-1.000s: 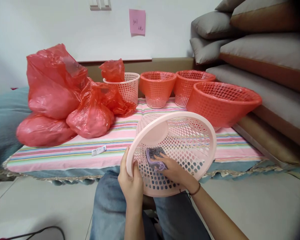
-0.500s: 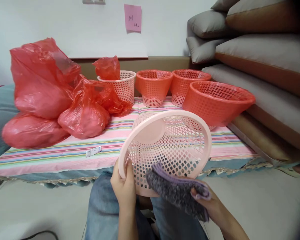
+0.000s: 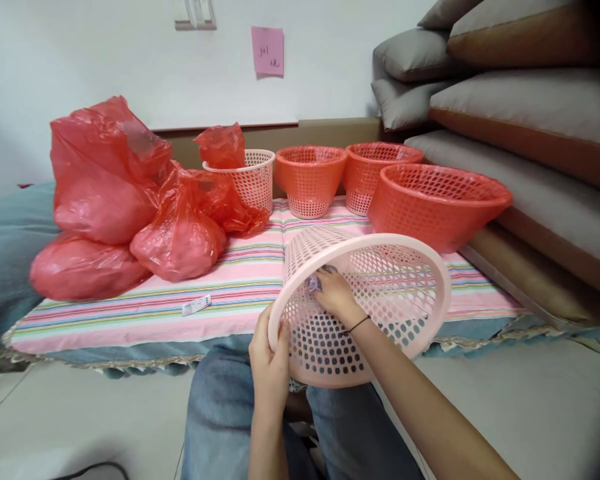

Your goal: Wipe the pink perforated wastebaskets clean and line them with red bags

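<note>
A pale pink plastic basket (image 3: pixel 435 280) with a perforated wall lies tilted over my knees, its mouth facing me. My left hand (image 3: pixel 271 357) grips the rim on the left side, thumb inside and fingers outside. Reaching deep into the basket, my right hand (image 3: pixel 336 293) holds a grey cleaning cloth (image 3: pixel 314 283) with purple edging near the inner base. Most of the cloth is hidden behind the hand, and only small parts show.
Red plastic bags (image 3: pixel 180 233) stand filled at the left on a striped cloth (image 3: pixel 240 287). Behind are a white basket (image 3: pixel 255 177) and several baskets in red bags (image 3: pixel 440 207). Stacked cushions (image 3: pixel 525 107) rise at the right. A small white label (image 3: pixel 197 305) lies near the front.
My right hand has moved from below the rim into the basket, taking the cloth along. The basket has shifted slightly right with my left hand still on its rim.
</note>
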Demonstrator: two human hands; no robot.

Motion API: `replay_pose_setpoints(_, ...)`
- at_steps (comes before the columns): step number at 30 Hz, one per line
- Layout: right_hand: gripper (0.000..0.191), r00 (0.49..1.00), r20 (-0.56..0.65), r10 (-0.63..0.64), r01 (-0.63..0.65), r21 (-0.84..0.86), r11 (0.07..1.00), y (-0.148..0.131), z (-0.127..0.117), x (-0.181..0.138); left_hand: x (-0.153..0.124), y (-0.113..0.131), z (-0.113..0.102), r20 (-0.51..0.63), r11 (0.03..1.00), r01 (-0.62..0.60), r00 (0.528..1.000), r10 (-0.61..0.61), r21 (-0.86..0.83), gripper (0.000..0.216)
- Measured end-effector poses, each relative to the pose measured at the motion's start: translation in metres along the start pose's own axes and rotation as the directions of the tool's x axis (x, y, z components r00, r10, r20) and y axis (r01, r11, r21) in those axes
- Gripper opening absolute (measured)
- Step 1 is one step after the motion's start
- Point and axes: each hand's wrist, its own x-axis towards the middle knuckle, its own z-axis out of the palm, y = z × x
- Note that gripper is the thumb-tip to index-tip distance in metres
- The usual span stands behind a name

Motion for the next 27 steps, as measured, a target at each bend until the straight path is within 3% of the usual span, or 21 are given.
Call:
replay_pose_setpoints(2,0.057,0.995,0.098,0.037,-0.028,-0.095,0.995,0.005,0.022,0.001,0.0,-0.001,0.002,0.0,0.999,-0.026,1.0,0.026,0.024,0.035)
replay_pose_setpoints(5,0.062,0.987,0.147,0.066,-0.053,-0.093,0.994,0.014,0.041,-0.003,0.001,-0.003,0.007,-0.07,0.995,-0.056,0.996,0.061,0.082,0.029)
replay_pose_setpoints(10,0.059,0.988,0.154,0.014,-0.007,-0.045,0.999,0.021,0.04,-0.003,0.002,-0.008,0.018,-0.207,0.981,-0.129,0.966,0.157,0.143,0.032)
replay_pose_setpoints(14,0.054,0.986,0.165,-0.02,0.009,0.064,0.998,0.019,0.036,-0.013,0.0,-0.009,0.019,-0.287,0.974,-0.109,0.944,0.164,0.197,0.028)
replay_pose_setpoints(19,0.053,0.979,0.147,-0.143,0.098,0.274,0.957,0.012,0.018,-0.066,-0.002,-0.01,0.016,-0.357,0.976,-0.039,0.927,0.116,0.216,0.023)
replay_pose_setpoints(23,0.056,0.965,0.2,-0.171,0.063,0.455,0.888,0.001,-0.011,-0.12,-0.004,-0.012,0.017,-0.387,0.979,-0.025,0.916,0.103,0.201,0.023)
replay_pose_setpoints(27,0.045,0.954,0.237,-0.185,0.011,0.588,0.809,-0.006,-0.041,-0.167,-0.004,-0.013,0.018,-0.401,0.985,-0.024,0.912,0.092,0.171,0.024)
